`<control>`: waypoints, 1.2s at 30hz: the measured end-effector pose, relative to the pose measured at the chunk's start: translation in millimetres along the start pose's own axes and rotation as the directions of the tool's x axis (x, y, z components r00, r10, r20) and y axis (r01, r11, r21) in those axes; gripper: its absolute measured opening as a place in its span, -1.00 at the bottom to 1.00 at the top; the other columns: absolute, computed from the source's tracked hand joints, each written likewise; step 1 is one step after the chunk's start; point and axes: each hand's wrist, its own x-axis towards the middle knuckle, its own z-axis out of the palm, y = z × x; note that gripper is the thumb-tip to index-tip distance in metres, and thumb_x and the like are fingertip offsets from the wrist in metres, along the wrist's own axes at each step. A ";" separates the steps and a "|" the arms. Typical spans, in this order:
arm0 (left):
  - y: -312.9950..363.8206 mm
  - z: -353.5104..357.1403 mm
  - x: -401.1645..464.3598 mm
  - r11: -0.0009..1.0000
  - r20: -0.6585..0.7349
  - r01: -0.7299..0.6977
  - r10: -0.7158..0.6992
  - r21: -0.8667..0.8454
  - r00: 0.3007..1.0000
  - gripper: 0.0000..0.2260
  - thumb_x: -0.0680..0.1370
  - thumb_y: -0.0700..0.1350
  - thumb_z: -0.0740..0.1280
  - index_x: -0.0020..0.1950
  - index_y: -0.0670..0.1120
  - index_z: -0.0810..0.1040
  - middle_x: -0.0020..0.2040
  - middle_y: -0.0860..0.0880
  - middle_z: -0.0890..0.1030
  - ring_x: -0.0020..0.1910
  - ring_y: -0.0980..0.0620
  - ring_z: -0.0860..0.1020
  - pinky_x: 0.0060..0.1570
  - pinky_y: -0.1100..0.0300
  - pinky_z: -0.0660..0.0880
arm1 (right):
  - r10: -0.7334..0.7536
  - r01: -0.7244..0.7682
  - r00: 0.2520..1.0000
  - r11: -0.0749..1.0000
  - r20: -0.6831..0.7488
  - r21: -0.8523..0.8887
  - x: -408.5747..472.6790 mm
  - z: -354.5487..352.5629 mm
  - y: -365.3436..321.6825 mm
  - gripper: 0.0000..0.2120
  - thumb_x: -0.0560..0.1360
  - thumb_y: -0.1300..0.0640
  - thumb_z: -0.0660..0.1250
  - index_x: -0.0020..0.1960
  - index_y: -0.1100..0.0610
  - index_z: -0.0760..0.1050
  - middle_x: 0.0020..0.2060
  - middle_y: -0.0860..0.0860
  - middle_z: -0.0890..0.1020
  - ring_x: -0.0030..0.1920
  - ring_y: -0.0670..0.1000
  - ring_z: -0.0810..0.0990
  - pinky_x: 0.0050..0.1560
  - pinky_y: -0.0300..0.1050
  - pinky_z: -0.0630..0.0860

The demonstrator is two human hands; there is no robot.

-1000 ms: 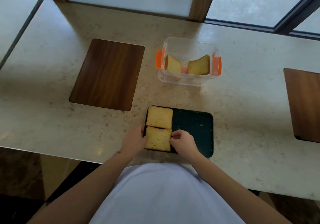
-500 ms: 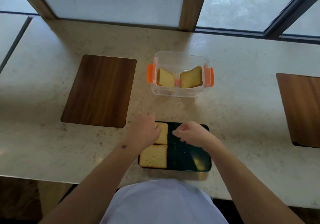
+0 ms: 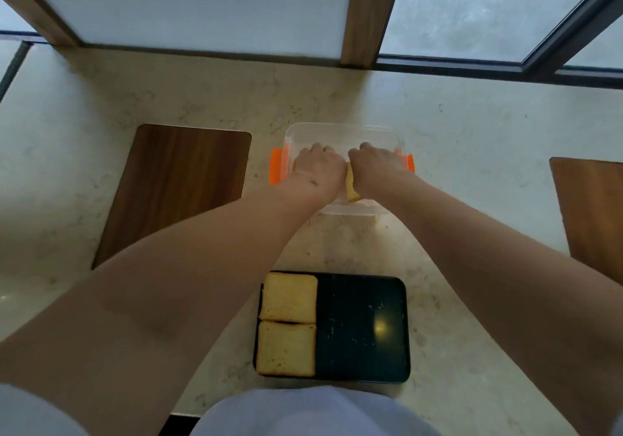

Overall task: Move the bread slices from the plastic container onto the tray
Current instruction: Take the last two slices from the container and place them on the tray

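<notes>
Both of my hands are down inside the clear plastic container [image 3: 340, 128] with orange clips, at the middle of the counter. My left hand [image 3: 317, 169] is closed over a bread slice that it hides almost fully. My right hand [image 3: 376, 167] is closed on a second bread slice [image 3: 352, 187], whose yellow edge shows between my wrists. Close to me sits the dark tray [image 3: 360, 327]. Two bread slices lie flat on its left half, one at the far side [image 3: 289, 297] and one at the near side [image 3: 286, 348]. The tray's right half holds only crumbs.
A wooden panel [image 3: 175, 189] lies in the stone counter left of the container, and another wooden panel [image 3: 590, 213] at the right edge of view. Window frames run along the back of the counter. The counter's front edge is just under the tray.
My hands have left the tray and moved forward into the container, closing on the two slices there. The two slices on the tray lie uncovered.
</notes>
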 end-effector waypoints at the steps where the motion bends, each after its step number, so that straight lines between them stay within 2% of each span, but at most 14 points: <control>1: -1.1 4.7 4.5 1.000 0.011 -0.022 0.021 0.023 1.000 -0.74 0.55 -0.23 0.19 0.20 -0.17 0.53 0.16 -0.18 0.53 0.16 -0.16 0.46 0.02 0.03 0.37 | -0.019 0.019 1.000 1.000 -0.008 -0.009 5.9 0.3 0.6 -0.75 0.52 0.26 0.25 0.19 0.20 0.48 -0.03 0.10 0.48 0.04 0.19 0.60 -0.14 -0.03 0.40; 3: -2.5 10.7 12.0 0.996 0.035 -0.048 0.046 0.072 0.998 -0.73 0.56 -0.20 0.17 0.20 -0.16 0.54 0.15 -0.17 0.53 0.16 -0.15 0.46 0.06 0.03 0.37 | -0.057 0.058 0.998 0.997 0.009 -0.060 16.3 0.3 1.5 -0.75 0.53 0.24 0.25 0.20 0.20 0.48 -0.04 0.10 0.49 0.02 0.16 0.60 -0.15 -0.04 0.41; 6: -2.7 11.8 23.3 0.988 0.124 -0.009 -0.010 0.151 0.992 -0.73 0.56 -0.15 0.18 0.21 -0.12 0.55 0.15 -0.15 0.55 0.17 -0.17 0.46 0.13 0.00 0.36 | -0.057 0.074 0.993 0.981 0.099 -0.178 29.4 -0.8 2.9 -0.76 0.52 0.20 0.26 0.17 0.17 0.52 -0.04 0.09 0.59 -0.03 0.13 0.60 -0.13 -0.05 0.42; 9: -2.7 9.1 27.6 0.968 0.214 0.010 -0.065 0.249 0.975 -0.78 0.56 -0.13 0.18 0.10 -0.03 0.58 -0.02 -0.08 0.52 0.14 -0.14 0.44 0.10 0.02 0.31 | -0.012 0.048 0.989 0.968 0.145 -0.247 37.4 -0.3 -0.1 -0.82 0.50 0.21 0.28 0.07 0.15 0.57 -0.22 0.04 0.54 -0.17 0.09 0.54 -0.14 -0.07 0.45; 11: -3.2 8.8 31.9 0.964 0.242 0.004 -0.070 0.265 0.968 -0.77 0.56 -0.14 0.16 0.05 -0.01 0.59 -0.09 -0.06 0.47 0.10 -0.12 0.40 0.04 0.03 0.27 | 0.002 0.045 0.986 0.959 0.166 -0.279 44.5 0.1 -3.9 -0.86 0.50 0.20 0.29 0.02 0.15 0.57 -0.20 0.04 0.55 -0.17 0.08 0.54 -0.14 -0.09 0.47; 15: -1.2 6.7 34.9 0.959 0.219 -0.024 -0.040 0.281 0.975 -0.73 0.59 0.02 0.19 0.19 -0.02 0.56 0.12 -0.11 0.55 0.15 -0.14 0.41 0.05 0.05 0.29 | -0.008 0.061 0.984 0.955 0.178 -0.291 50.5 1.9 -9.3 -0.93 0.51 0.11 0.34 -0.06 0.10 0.50 -0.18 0.04 0.49 -0.11 0.10 0.54 -0.14 -0.08 0.43; 18: -2.9 4.1 35.4 0.983 0.173 -0.030 -0.002 0.183 0.985 -0.71 0.58 0.05 0.23 0.21 -0.04 0.55 0.13 -0.14 0.55 0.15 -0.17 0.43 0.01 0.05 0.30 | 0.008 0.059 0.979 0.945 0.204 -0.321 48.1 1.7 -6.8 -0.89 0.54 0.11 0.29 -0.06 0.14 0.53 -0.22 0.04 0.51 -0.19 0.06 0.51 -0.19 -0.09 0.43; 21: -4.5 1.8 31.5 1.000 0.123 -0.017 0.015 0.012 0.992 -0.86 0.55 -0.09 0.29 0.05 -0.09 0.58 -0.03 -0.12 0.54 0.09 -0.17 0.48 -0.03 0.03 0.35 | 0.025 0.059 0.968 0.944 0.249 -0.323 43.5 4.1 -3.2 -0.89 0.54 0.12 0.28 -0.05 0.14 0.55 -0.27 0.03 0.50 -0.18 0.05 0.53 -0.17 -0.09 0.44; 23: -3.8 -1.3 27.4 0.998 0.086 -0.014 0.020 -0.067 0.996 -0.92 0.53 -0.22 0.28 -0.08 -0.09 0.55 -0.16 -0.08 0.49 -0.05 -0.15 0.50 -0.14 0.05 0.36 | 0.048 0.037 0.964 0.950 0.262 -0.311 39.9 4.6 -1.2 -0.92 0.51 0.19 0.27 -0.05 0.14 0.54 -0.28 0.03 0.48 -0.17 0.06 0.53 -0.18 -0.10 0.44; 26: -1.9 -5.7 22.7 0.996 0.024 -0.011 0.013 -0.094 1.000 -0.82 0.50 -0.34 0.21 -0.15 -0.09 0.50 -0.26 -0.06 0.46 -0.23 -0.12 0.46 -0.25 0.07 0.36 | 0.071 0.005 0.960 0.962 0.270 -0.272 34.4 2.2 -1.2 -0.92 0.48 0.24 0.28 -0.05 0.14 0.51 -0.25 0.03 0.48 -0.17 0.07 0.51 -0.19 -0.08 0.42; 29: -2.6 -12.9 16.2 0.994 -0.026 0.009 -0.011 -0.108 1.000 -0.82 0.48 -0.33 0.23 -0.24 -0.07 0.47 -0.38 -0.03 0.40 -0.33 -0.09 0.44 -0.32 0.09 0.32 | 0.069 -0.023 0.976 0.975 0.207 -0.219 29.5 -5.1 2.8 -0.92 0.46 0.25 0.27 -0.07 0.14 0.51 -0.30 0.04 0.45 -0.20 0.10 0.51 -0.19 -0.04 0.42; 32: -4.6 -24.4 3.5 0.985 -0.096 0.075 -0.090 -0.156 0.991 -0.85 0.46 -0.28 0.27 -0.27 -0.07 0.44 -0.34 -0.06 0.46 -0.32 -0.11 0.45 -0.31 0.09 0.36 | 0.094 -0.080 0.989 0.990 0.112 -0.119 19.1 -18.6 12.3 -0.94 0.42 0.22 0.27 -0.13 0.17 0.51 -0.32 0.05 0.46 -0.33 0.06 0.48 -0.30 -0.09 0.39; 34: -8.0 -36.1 -9.7 0.952 -0.167 0.133 -0.184 -0.276 0.969 -0.93 0.46 -0.22 0.30 -0.20 -0.07 0.49 -0.29 -0.06 0.51 -0.29 -0.11 0.49 -0.29 0.11 0.40 | 0.143 -0.142 0.989 0.989 0.048 -0.034 8.0 -35.5 21.8 -0.90 0.43 0.15 0.33 -0.11 0.17 0.54 -0.30 0.06 0.50 -0.36 0.06 0.47 -0.41 -0.14 0.34; 36: -14.8 -52.1 -26.1 0.869 -0.229 0.120 -0.256 -0.480 0.939 -0.98 0.47 -0.15 0.30 -0.14 -0.08 0.49 -0.30 -0.02 0.50 -0.25 -0.07 0.52 -0.30 0.12 0.40 | 0.187 -0.190 0.982 0.974 0.033 0.123 -7.1 -60.2 34.4 -0.81 0.42 0.06 0.40 -0.04 0.16 0.59 -0.26 0.07 0.56 -0.30 0.07 0.53 -0.38 -0.14 0.39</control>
